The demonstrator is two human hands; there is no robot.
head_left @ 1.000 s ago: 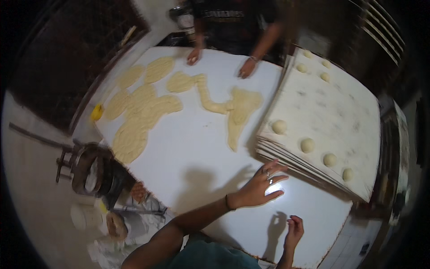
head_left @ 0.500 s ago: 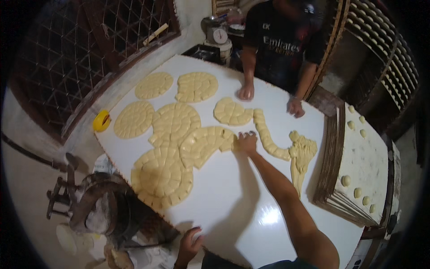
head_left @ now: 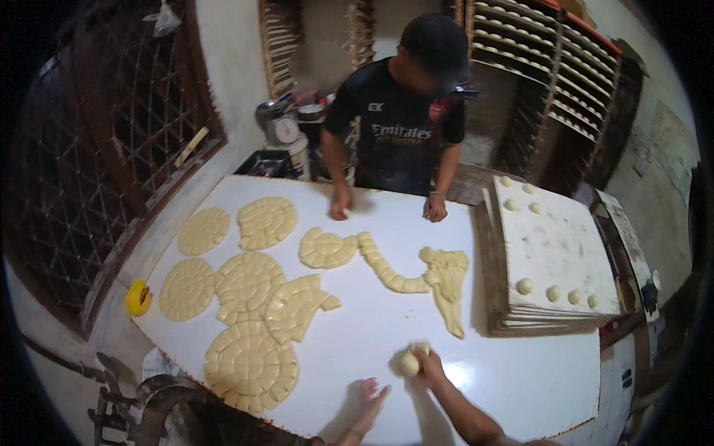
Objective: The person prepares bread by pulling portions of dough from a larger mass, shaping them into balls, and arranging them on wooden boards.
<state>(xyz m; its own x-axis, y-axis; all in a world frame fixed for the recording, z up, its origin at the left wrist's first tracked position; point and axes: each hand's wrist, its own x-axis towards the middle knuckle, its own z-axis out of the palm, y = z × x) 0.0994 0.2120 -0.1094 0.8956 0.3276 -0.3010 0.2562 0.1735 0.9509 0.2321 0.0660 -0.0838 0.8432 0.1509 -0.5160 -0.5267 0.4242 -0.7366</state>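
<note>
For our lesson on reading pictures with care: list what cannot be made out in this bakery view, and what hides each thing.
- Head view: the dough ball is partly covered by the right hand, so its far side is hidden.
- The left hand lies flat on the white table; its forearm is cut off by the lower edge.
- The lower boards in the stack of boards are hidden by the top one.
- The scale dial is too small to read.

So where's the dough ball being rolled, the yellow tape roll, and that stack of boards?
dough ball (head_left: 410, 362): head view, its top beside the right hand.
yellow tape roll (head_left: 137, 297): head view, its rim at the table's left edge.
stack of boards (head_left: 554, 249): head view, bare top board.
</note>
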